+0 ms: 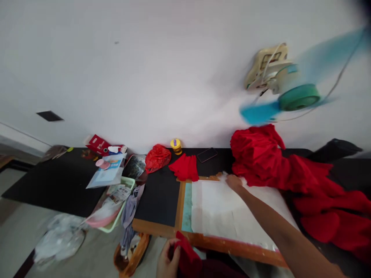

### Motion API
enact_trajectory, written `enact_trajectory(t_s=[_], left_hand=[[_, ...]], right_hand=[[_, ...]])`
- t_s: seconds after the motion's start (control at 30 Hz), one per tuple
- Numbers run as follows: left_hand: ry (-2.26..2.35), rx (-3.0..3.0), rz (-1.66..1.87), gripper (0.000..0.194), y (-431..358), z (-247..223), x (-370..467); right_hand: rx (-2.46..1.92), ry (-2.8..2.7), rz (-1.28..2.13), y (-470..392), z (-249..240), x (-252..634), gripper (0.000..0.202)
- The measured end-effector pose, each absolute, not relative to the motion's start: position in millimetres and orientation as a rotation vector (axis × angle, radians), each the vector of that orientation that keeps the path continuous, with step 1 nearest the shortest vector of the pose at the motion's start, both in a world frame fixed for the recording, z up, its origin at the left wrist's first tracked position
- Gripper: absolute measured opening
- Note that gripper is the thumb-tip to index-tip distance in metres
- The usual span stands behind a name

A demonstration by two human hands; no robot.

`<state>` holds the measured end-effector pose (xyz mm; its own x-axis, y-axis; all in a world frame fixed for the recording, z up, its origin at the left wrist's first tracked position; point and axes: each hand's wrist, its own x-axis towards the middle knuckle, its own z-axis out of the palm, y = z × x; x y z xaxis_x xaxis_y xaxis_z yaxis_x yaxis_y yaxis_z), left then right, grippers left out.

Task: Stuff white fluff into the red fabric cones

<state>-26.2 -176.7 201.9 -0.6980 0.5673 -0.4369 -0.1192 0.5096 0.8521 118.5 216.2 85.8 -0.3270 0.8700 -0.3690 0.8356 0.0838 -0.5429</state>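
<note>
Red cloth (188, 256), bottom centre, is being pinched by the left hand (169, 258), risking slipping if that loosens; I'm not discerning whether the right hand (234, 182) is gripping.

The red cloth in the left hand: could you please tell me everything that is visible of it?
The red cloth is plain bright red and looks like soft fabric, creased. The left hand pinches its side between thumb and fingers. It hangs at the bottom of the view, its upper corner overlapping the brown table edge; whether they touch is unclear. Its lower end is not clearly visible.
</note>
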Motion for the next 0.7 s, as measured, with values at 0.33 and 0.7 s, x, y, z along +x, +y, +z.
enact_trajectory(t_s=[0.33,0.7], left_hand=[[2.008,0.945,1.091,0.021,-106.5,219.8,-53.1],[1.673,1.170,0.817,0.044,15.1,180.6,-50.6]], right_hand=[[-1.554,-1.605,1.475,153.8,142.5,169.9,0.046],[-1.354,-1.428,1.751,68.8,164.5,109.9,0.039]])
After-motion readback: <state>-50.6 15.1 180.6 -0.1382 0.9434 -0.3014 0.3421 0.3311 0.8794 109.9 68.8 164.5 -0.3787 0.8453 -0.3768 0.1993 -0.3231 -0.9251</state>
